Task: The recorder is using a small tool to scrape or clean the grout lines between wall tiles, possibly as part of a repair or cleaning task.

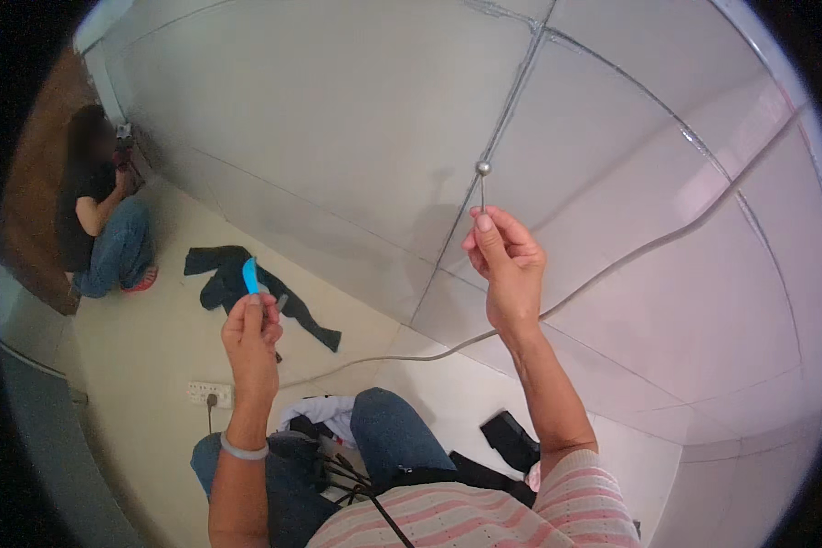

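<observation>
Two hands [515,274], blue tool [250,276] left, ball-tipped rod [483,170] right

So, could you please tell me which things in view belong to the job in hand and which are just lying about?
In use, it seems:
- ball-ended tool, in the right hand
- blue tool, in the left hand
- tile joint behind the ball

Apparently just lying about:
- dark cloth
- power strip
- black item

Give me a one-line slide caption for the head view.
Right hand holding a ball-tipped metal tool up to a tile joint; left hand holding a blue tool.
</observation>
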`<state>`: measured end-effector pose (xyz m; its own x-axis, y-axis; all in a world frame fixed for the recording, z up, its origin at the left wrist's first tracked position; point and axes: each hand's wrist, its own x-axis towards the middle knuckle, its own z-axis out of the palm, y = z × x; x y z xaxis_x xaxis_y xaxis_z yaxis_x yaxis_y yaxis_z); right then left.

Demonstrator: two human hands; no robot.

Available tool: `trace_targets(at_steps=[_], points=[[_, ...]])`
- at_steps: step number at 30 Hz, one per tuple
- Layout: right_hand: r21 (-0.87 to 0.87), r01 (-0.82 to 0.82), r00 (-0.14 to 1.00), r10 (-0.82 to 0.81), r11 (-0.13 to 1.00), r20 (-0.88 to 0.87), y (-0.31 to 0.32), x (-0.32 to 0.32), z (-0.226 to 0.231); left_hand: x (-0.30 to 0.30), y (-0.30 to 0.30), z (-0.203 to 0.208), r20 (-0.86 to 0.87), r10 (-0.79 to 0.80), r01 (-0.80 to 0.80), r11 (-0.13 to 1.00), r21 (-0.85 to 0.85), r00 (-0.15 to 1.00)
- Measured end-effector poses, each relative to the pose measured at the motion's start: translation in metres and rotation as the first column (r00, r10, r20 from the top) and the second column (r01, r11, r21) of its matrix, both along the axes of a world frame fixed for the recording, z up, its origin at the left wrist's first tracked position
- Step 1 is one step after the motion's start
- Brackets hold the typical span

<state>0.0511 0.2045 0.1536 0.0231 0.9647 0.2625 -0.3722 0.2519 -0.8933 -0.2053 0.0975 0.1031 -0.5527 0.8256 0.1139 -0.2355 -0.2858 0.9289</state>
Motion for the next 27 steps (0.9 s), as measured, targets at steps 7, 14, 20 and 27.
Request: trace_targets(at_steps=[7, 14, 20, 27], points=[[0.026, 0.106, 0.994, -0.105, 0.994, -0.009, 0.027, -0.067, 0.021, -0.058, 0.019, 0.021, 0.024, -0.042, 0.042, 0.999, -0.013, 0.999], [0.039, 0.144, 0.988, -0.146, 0.989, 0.057, 0.039, -0.087, 0.022, -0.066, 0.023, 0.019, 0.068, -0.065, 0.065, 0.998, -0.002, 0.996], [0.021, 0.202, 0.979, -0.202, 0.979, 0.022, 0.048, -0.092, 0.019, -0.069, 0.022, 0.021, 0.072, -0.039, 0.039, 0.999, 0.006, 0.997], [0.034, 0.227, 0.973, -0.228, 0.973, 0.045, 0.049, -0.095, 0.013, -0.067, 0.021, 0.027, 0.053, -0.056, 0.056, 0.998, 0.005, 0.997]])
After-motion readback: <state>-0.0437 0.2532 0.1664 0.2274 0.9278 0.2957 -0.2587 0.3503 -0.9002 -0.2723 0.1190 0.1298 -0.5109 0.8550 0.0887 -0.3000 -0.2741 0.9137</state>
